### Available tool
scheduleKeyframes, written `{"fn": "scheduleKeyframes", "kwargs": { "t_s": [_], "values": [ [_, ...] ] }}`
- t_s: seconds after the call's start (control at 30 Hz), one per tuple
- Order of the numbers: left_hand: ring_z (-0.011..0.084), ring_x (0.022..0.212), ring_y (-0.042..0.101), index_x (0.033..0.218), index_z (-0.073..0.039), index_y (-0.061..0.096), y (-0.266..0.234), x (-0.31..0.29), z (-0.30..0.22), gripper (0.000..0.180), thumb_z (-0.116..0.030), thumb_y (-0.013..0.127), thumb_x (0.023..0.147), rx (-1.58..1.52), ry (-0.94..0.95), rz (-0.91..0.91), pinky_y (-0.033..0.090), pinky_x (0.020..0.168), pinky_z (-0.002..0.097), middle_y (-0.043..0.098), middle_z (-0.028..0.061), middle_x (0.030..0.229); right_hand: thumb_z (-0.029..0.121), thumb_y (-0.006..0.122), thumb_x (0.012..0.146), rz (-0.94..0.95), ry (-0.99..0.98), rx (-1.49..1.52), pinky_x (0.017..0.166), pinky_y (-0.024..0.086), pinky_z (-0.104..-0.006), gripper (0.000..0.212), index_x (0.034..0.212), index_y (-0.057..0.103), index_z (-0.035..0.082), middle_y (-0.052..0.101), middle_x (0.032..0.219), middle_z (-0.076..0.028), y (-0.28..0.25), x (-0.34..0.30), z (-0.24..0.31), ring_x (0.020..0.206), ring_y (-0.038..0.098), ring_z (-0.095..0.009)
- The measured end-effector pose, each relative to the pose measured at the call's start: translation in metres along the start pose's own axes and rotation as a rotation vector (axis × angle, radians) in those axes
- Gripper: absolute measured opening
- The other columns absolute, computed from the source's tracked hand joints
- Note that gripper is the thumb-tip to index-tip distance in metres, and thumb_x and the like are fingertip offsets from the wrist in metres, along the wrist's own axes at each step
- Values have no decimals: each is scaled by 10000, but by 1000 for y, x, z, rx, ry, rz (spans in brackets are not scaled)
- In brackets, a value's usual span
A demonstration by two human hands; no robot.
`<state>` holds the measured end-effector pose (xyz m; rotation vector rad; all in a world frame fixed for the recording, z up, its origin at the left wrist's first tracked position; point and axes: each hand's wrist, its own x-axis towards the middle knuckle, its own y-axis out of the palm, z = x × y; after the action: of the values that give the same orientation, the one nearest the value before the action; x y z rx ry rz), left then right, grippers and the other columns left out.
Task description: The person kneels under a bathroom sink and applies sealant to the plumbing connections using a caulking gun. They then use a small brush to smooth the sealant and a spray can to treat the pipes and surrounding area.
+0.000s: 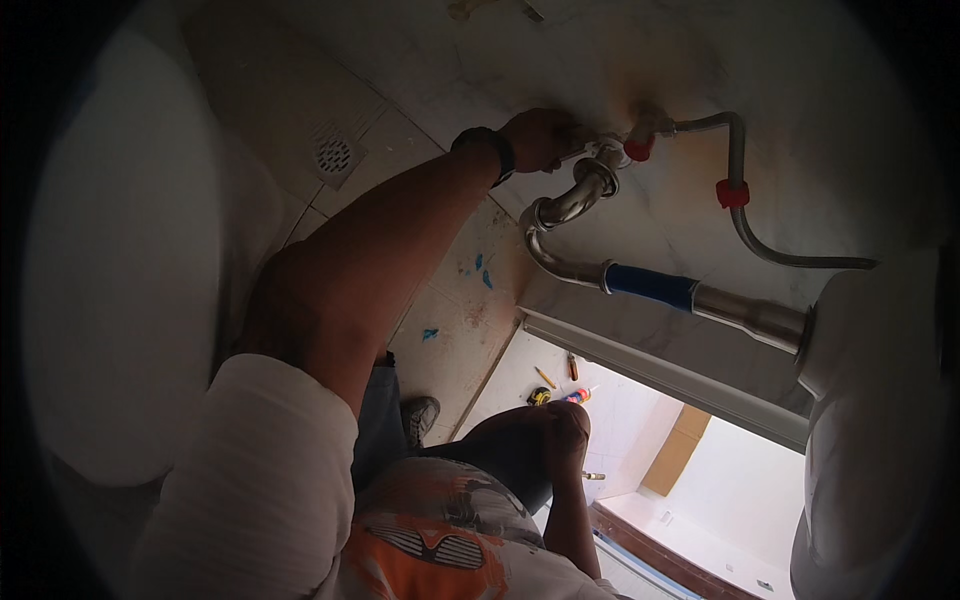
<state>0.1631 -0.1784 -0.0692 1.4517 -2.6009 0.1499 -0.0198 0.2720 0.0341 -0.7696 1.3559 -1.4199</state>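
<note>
My left hand (540, 140), with a black band at the wrist, reaches to the wall end of a curved chrome drain pipe (572, 200). Its fingers are bent around something pale beside the pipe end, mostly hidden by the hand and the dim light. Close by sits a valve with a red handle (638, 150). A blue sleeve (652, 286) wraps the pipe's straight part, which runs to a white basin fixture (870, 340). My right hand (568, 428) rests at my bent knee, its fingers too dark to make out.
A grey hose (738, 150) with a red tag (732, 194) loops along the wall. A white toilet-like fixture (120, 260) stands left, near a floor drain (335, 153). Blue scraps (430, 334) litter the tiles. A tape measure (539, 396) and a tube (578, 395) lie by the doorway.
</note>
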Motion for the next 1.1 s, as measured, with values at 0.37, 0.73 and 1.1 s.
{"fn": "scheduleKeyframes", "kwargs": {
  "t_s": [0.37, 0.73, 1.1],
  "values": [
    [125, 732, 635, 1080, -25, 639, 15, -3, 1, 190, -181, 573, 993, -540, -242, -4, 559, 713, 293, 652, 46, 854, 15, 675, 837, 8, 23, -6, 970, 536, -415, 249, 1081, 724, 24, 717, 1115, -170, -5, -2, 9, 1088, 689, -339],
    [159, 911, 689, 1214, -23, 633, 38, -2, 22, 253, -119, 574, 987, -564, -62, -33, 603, 839, 310, 667, 81, 1055, 25, 685, 836, -13, -10, -3, 921, 560, -394, 266, 1100, 717, 24, 722, 1113, -176, -5, -2, 11, 1049, 708, -326],
    [185, 973, 691, 1186, -32, 630, 41, -12, 0, 238, -149, 614, 980, -911, -344, 30, 582, 920, 342, 670, 87, 1097, 60, 703, 851, -15, 13, -28, 915, 555, -404, 242, 1091, 718, 36, 728, 1099, -176, -4, -4, 8, 1028, 710, -324]
  ]
}}
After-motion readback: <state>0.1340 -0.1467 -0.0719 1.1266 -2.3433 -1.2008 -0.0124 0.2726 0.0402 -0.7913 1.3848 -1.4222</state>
